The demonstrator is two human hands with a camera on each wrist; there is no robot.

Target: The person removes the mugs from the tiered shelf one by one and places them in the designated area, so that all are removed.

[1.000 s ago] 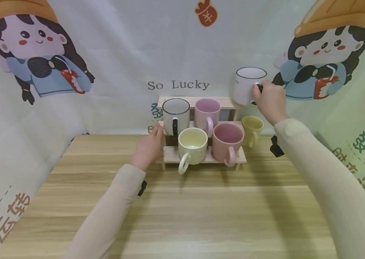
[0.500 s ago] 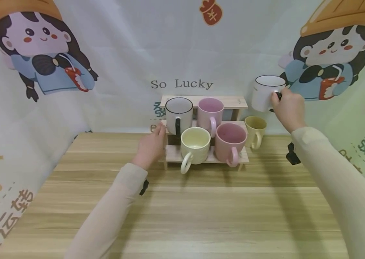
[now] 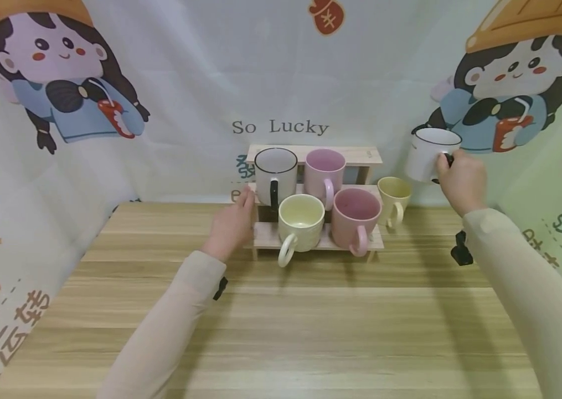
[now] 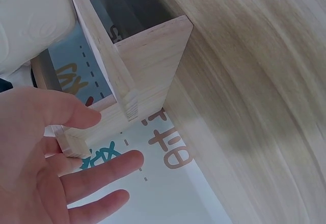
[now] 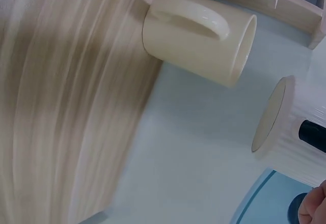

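Note:
My right hand (image 3: 464, 180) holds a white mug (image 3: 430, 155) with a black rim by its black handle, in the air right of the wooden tiered rack (image 3: 362, 155). In the right wrist view the bottom of this white mug (image 5: 270, 114) shows, with only fingertips at the lower right edge. At the rack's left end my left hand (image 3: 231, 227) pinches the middle step between thumb and index finger, the other fingers spread, as the left wrist view shows of the hand (image 4: 56, 152). A yellow mug (image 3: 387, 209) stands on the table just right of the rack.
The middle step bears a white mug (image 3: 285, 180) with a black handle and a lilac mug (image 3: 316, 177). Below, a cream mug (image 3: 305, 235) and a pink mug (image 3: 345, 233) stand on the front step. A printed cloth (image 3: 186, 83) hangs behind the wooden table (image 3: 281, 327).
My right hand has carried the white mug rightward and down, from above the rack's top step to beyond the yellow mug. My left hand stays at the rack's left end.

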